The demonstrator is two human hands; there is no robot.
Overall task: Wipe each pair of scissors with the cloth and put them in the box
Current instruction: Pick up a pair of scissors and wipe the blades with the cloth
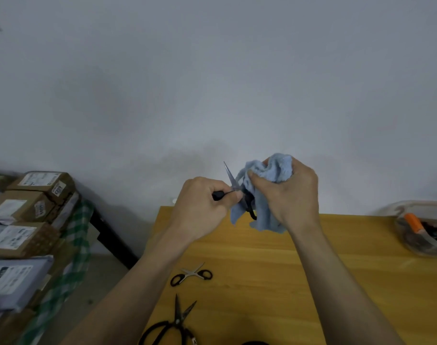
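My left hand (202, 207) grips the black handle of a pair of scissors (231, 179) held above the far edge of the wooden table (287, 270); one blade points up. My right hand (287, 192) holds a crumpled light-blue cloth (267, 190) bunched against the scissors, hiding the other blade and part of the handle. Two more pairs lie on the table near me: small scissors with black handles (191, 274), spread open, and a large all-black pair (171, 324), also open. A clear plastic box (421, 227) stands at the table's right edge with scissors inside, one with an orange handle.
To the left, beside the table, a lower surface with a green checked cloth (75, 245) carries several cardboard parcels (33, 202) and grey mail bags. A dark table leg (110, 235) runs between. A plain white wall stands behind the table.
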